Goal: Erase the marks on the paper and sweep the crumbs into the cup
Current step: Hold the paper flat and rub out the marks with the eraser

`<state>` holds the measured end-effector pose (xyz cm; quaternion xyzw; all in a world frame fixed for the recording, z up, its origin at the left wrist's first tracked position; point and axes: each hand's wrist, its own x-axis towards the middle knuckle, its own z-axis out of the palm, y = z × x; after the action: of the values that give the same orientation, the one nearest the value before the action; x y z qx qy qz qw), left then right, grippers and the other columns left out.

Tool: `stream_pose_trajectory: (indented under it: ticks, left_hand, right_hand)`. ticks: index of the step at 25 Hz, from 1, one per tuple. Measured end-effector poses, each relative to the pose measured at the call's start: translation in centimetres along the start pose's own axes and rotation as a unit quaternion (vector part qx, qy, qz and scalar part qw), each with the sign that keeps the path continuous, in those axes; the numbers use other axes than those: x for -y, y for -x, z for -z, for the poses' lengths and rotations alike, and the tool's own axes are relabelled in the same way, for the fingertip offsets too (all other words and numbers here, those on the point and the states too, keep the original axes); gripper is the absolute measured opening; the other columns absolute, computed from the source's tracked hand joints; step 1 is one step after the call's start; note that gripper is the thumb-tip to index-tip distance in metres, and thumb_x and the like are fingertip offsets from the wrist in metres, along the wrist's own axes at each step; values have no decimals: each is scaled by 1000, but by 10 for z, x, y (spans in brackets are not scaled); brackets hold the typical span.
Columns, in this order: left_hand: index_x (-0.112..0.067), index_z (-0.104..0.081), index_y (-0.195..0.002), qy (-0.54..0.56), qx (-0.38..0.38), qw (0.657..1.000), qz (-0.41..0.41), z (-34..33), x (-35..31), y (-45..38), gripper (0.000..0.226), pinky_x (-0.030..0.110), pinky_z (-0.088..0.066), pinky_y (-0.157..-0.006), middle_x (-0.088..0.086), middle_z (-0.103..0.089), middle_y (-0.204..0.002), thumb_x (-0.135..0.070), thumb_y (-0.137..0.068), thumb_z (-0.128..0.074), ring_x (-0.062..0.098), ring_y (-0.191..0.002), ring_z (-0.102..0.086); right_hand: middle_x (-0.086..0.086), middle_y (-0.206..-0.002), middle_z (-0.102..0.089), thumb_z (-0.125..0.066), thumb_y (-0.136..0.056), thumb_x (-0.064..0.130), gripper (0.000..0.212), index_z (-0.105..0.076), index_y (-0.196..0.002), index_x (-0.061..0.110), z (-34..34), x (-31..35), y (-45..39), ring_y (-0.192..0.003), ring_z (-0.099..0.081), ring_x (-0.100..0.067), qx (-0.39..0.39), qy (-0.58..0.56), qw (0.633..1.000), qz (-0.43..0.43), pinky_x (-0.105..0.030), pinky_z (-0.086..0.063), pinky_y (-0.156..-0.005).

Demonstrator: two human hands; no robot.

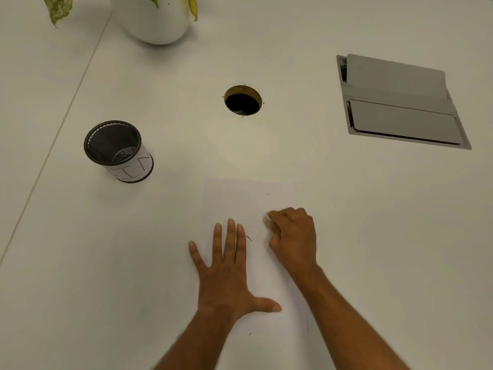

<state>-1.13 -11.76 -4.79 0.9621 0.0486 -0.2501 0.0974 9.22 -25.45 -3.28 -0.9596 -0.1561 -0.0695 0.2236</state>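
Note:
A white sheet of paper [240,198] lies on the white table in front of me, hard to tell from the tabletop. My left hand [229,268] rests flat on it, fingers spread. My right hand [293,236] is closed around a small white eraser [267,218], whose tip touches the paper. A few thin dark crumbs or marks [249,238] lie scattered on the sheet. The cup [117,150], a black mesh holder with a white paper label, stands upright at the left, well apart from both hands.
A round cable hole [243,100] opens in the table beyond the paper. A grey hinged outlet cover [400,102] sits at the right. A white plant pot [154,20] with leaves stands at the far edge. A table seam [61,118] runs diagonally at left.

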Motion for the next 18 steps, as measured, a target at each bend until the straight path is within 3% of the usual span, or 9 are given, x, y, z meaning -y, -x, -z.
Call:
stream_pose_trajectory:
  ticks: [7,9,11,13,16,18]
  left_hand:
    - [-13,39,-150,-2,4,1000,6,3,-1,-1,167,79,25,-105,8,49,-156,-115,-28,-11,34,-143,46]
    - [-13,42,-148,-5,4,1000,5,3,0,-1,166,79,26,-104,8,51,-155,-115,-28,-13,35,-142,48]
    - [-14,44,-146,-1,3,1000,5,2,0,-1,166,79,25,-104,8,53,-154,-115,-28,-14,35,-141,49]
    - [-14,46,-146,-4,-6,1000,4,-1,1,-2,166,80,25,-104,8,53,-153,-115,-27,-13,35,-141,49]
    - [-13,34,-153,-5,-4,1000,5,1,-1,-1,169,80,20,-107,9,43,-161,-115,-27,-12,36,-147,40]
    - [-10,21,-157,-2,-6,1000,6,2,0,0,170,80,17,-109,10,31,-166,-115,-28,-13,37,-152,29]
  right_hand:
    - [-6,-73,-65,-66,-77,2,14,-73,-78,14,-2,-1,-61,-71,-55,-30,4,27,998,-61,-41,-48,-62]
    - [-3,-75,-64,-63,-84,9,15,-69,-75,20,-1,-6,-67,-75,-56,-25,14,-24,995,-98,-36,-47,-64]
    - [3,-78,-65,-64,-89,16,14,-69,-80,25,5,-12,-61,-77,-56,-17,-24,-93,988,-123,-26,-43,-65]
    - [5,-83,-67,-67,-89,19,7,-73,-90,22,10,-10,-40,-78,-55,-14,-64,-99,988,-96,-20,-40,-67]
    - [-1,-82,-69,-70,-87,14,8,-76,-92,15,7,0,-10,-79,-58,-21,1,-38,999,-38,-29,-48,-66]
    - [0,-85,-71,-70,-87,15,6,-76,-90,15,10,4,-9,-81,-61,-20,8,-66,995,-75,-31,-52,-69]
